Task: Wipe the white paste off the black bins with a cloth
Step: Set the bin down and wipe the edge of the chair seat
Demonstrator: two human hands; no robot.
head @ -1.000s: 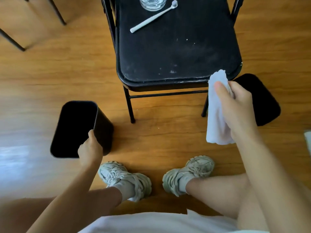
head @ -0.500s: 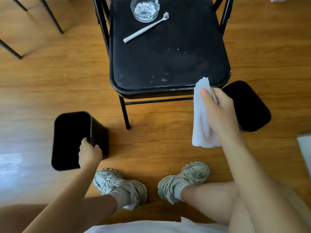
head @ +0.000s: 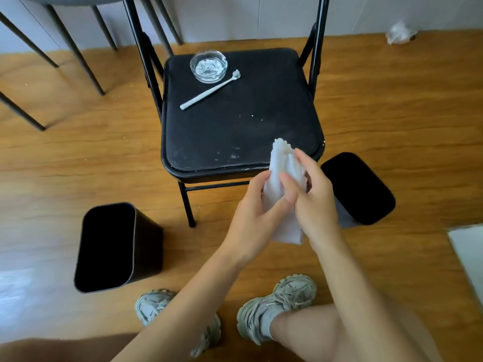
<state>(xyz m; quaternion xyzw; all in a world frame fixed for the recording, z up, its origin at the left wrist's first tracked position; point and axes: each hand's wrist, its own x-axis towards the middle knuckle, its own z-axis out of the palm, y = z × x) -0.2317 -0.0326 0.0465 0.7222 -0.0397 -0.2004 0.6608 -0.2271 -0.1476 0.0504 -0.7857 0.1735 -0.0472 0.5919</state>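
White cloth (head: 283, 176), pinched between left hand (head: 254, 218) and right hand (head: 315, 202)

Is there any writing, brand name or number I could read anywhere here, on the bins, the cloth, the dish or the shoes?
None can be read.
Two black plastic bins: no label shows.
White cloth held in both hands: plain.
Clear glass dish and white toothbrush on the black chair seat: no marks.
Grey sneakers: any logo is too blurred to tell.
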